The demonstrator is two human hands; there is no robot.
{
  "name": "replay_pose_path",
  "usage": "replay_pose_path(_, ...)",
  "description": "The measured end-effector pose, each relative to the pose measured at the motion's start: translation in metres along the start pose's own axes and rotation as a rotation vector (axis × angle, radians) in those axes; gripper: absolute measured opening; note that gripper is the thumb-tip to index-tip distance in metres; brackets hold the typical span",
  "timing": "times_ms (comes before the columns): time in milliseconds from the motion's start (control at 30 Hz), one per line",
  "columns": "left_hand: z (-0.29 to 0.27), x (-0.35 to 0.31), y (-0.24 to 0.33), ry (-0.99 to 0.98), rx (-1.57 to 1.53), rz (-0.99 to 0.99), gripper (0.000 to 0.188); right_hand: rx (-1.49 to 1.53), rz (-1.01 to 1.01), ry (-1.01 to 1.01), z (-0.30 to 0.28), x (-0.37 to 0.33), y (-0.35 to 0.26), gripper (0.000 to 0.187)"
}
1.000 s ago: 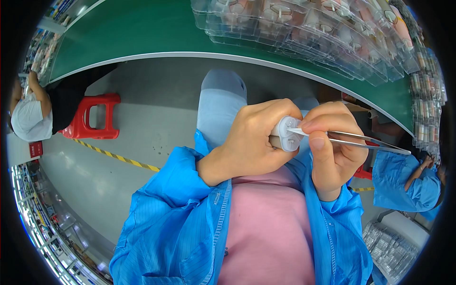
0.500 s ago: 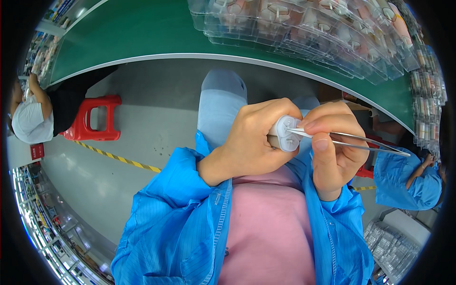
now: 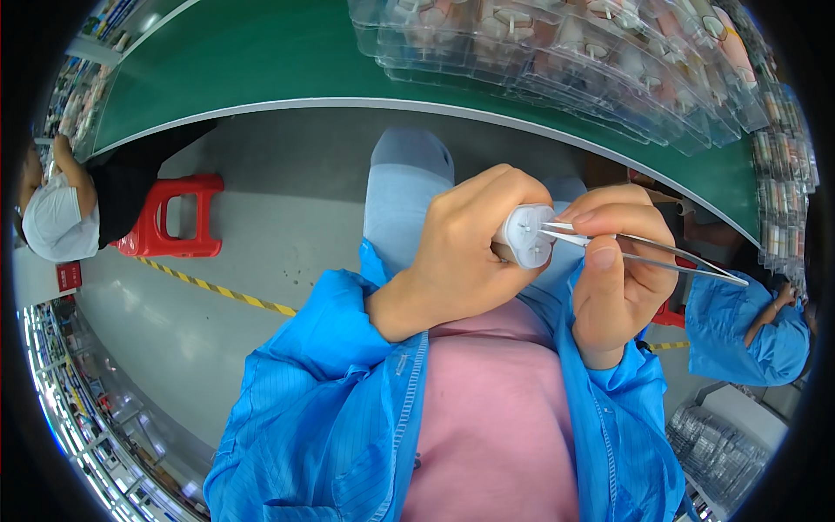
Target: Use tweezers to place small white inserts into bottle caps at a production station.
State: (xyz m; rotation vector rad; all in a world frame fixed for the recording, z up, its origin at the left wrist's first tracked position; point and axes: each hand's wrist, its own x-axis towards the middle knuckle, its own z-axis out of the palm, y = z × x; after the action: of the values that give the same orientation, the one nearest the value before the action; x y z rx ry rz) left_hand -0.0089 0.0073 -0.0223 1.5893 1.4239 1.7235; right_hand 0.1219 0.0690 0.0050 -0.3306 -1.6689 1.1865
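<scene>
My left hand (image 3: pixel 474 252) is wrapped round a small device with a pale, rounded end piece (image 3: pixel 528 237) that faces my right hand. Small raised or recessed details show on that end; they are too fine to make out. A pair of metal tweezers (image 3: pixel 670 257) is pinched between the thumb and fingers of my right hand (image 3: pixel 622 261). Its pointed tips lie right at the edge of the pale end. Whether the tips grip anything cannot be seen. Most of the device's body is hidden inside my left fist.
Ahead is a green worktable (image 3: pixel 261 61) with a light edge. Stacked clear plastic trays (image 3: pixel 557 65) holding several pale parts stand on it at the right. A red stool (image 3: pixel 178 216) and one person (image 3: pixel 65 217) are at left; another in blue (image 3: pixel 735 331) sits at right.
The tweezers' tips have drawn back to the right, from the middle of the pale end toward its edge. My left hand has tilted the device slightly and risen a little.
</scene>
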Motion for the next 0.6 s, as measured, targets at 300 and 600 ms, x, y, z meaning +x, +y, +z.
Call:
replay_pose_path(300, 0.0044, 0.0015, 0.0016, -0.036, -0.14, -0.044, 0.039, -0.024, 0.013, 0.003, -0.0029, 0.0039, -0.001, 0.014)
replay_pose_path(600, 0.0061, 0.0021, 0.0013, -0.029, -0.165, -0.017, 0.038, 0.017, -0.004, 0.003, -0.0028, 0.0036, 0.0006, 0.015)
